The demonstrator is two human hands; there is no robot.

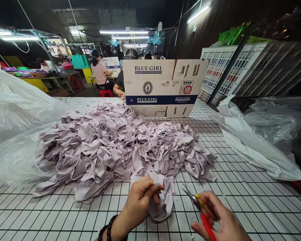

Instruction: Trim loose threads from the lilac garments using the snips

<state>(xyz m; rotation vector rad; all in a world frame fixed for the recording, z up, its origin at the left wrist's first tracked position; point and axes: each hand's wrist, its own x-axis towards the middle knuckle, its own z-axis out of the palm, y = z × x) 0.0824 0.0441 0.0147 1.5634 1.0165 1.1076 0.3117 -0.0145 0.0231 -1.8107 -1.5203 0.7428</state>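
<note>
My left hand [142, 194] is closed in a pinch on the edge of a pale lilac fabric piece [163, 208], which hangs down onto the table. Something small and whitish shows at my forefinger; what it is I cannot tell. To the right, my right hand [217, 214] grips small scissors [197, 203] with red and yellow handles. Their tips point up and left toward the fabric, apart from it. Just beyond both hands lies a large heap of the same lilac fabric pieces [100, 144].
The table has a white top with black grid lines [110, 214], scattered with small scraps. A cardboard beer box [150, 83] stands behind the heap. Plastic bags lie at left [17, 107] and right [256, 140]. Beyond are seated people [100, 72] and stacked white crates [220, 67].
</note>
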